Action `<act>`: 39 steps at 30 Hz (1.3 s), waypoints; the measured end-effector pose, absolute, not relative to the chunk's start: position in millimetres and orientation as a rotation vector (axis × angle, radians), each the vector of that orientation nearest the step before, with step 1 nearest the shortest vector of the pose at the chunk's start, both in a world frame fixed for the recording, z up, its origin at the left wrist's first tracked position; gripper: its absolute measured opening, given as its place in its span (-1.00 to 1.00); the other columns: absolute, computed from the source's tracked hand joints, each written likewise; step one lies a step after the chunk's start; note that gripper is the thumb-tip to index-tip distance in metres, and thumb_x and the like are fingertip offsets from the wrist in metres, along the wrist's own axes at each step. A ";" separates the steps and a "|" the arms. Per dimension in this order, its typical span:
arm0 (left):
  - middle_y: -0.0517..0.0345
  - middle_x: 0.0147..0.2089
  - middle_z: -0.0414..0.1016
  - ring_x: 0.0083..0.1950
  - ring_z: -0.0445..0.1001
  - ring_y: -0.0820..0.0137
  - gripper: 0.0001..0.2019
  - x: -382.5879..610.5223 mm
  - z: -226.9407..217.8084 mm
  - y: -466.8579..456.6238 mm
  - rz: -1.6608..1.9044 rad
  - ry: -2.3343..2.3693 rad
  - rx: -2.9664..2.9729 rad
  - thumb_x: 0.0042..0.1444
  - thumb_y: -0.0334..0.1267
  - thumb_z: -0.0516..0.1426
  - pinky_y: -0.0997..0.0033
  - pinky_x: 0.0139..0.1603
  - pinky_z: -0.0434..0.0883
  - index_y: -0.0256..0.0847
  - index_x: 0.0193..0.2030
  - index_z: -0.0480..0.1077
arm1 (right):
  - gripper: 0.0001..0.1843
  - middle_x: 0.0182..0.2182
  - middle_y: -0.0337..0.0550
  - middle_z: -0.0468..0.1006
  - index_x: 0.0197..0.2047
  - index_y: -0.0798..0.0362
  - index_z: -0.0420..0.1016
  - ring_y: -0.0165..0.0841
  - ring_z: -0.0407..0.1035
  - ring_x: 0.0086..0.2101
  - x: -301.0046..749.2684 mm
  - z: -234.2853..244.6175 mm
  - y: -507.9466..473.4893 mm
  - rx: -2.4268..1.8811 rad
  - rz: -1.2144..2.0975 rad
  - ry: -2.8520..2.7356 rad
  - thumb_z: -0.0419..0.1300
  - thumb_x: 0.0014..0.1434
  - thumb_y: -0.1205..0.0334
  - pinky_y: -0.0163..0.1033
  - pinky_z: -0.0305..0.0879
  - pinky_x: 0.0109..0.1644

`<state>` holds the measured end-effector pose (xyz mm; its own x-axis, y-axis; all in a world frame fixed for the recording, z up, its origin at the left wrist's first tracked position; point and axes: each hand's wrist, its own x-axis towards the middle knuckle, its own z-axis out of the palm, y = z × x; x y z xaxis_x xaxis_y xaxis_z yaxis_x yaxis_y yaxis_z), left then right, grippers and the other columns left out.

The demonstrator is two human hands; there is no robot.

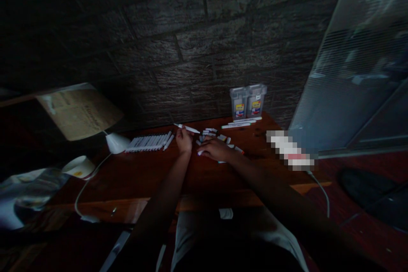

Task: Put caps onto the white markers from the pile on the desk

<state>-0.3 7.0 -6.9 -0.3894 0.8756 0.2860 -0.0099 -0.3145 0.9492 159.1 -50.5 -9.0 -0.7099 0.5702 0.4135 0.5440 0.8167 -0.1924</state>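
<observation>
My left hand (184, 141) is closed around a white marker (191, 129), which points to the right above the tabletop. Just right of it, my right hand (216, 149) reaches over a loose pile of marker caps (210, 131). A small white cap (200, 152) shows at its fingertips, and the fingers look closed on it. Part of the pile is hidden under this hand. To the left of my hands, several white markers (148, 143) lie side by side in a row.
Two clear plastic cases (247, 103) stand against the stone wall, with several markers (236, 126) in front. A white power strip (290, 151), partly blurred out, is at the right of the wooden table (127, 182). At left are a lamp (116, 142) and a paper cup (79, 167).
</observation>
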 end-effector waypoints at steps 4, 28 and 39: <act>0.26 -0.60 0.33 -0.62 0.21 0.50 -0.63 -1.4 -7.7 6.2 1.777 1.294 1.205 0.28 0.07 0.01 0.48 -0.57 0.18 -0.11 -0.45 0.21 | -0.78 -0.21 -0.01 0.65 -0.04 0.02 0.67 -0.18 0.43 -0.07 160.9 -9.4 -48.4 -0.803 0.168 -2.457 0.30 0.25 0.31 -0.12 0.29 0.05; 0.18 -0.47 0.51 -0.71 0.21 0.56 -0.70 11.2 -3.3 1.6 1.577 1.039 1.043 0.16 -0.01 0.13 0.51 -0.66 -0.03 -0.18 -0.41 0.23 | -0.67 -0.43 -0.24 0.58 -0.08 0.03 0.46 -0.41 0.40 -0.48 189.7 -15.1 -23.2 -1.025 0.816 -1.358 0.22 0.15 0.02 -0.29 0.31 -0.36; 0.28 -0.45 0.50 -0.67 0.26 0.58 -0.72 11.8 -3.8 -1.1 1.569 1.010 1.005 0.01 -0.09 0.27 0.53 -0.64 0.03 -0.18 -0.34 0.28 | -0.78 -0.30 -0.17 0.59 -0.21 0.04 0.50 -0.36 0.45 -0.31 189.3 -14.1 -26.5 -0.992 0.691 -1.517 0.22 0.14 0.09 -0.25 0.36 -0.18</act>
<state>11.8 -1.1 -3.8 -0.1798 0.9754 0.1274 -0.2879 -0.1760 0.9414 189.3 -26.5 -14.1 -0.0048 0.8764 0.4815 0.2113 0.4715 -0.8562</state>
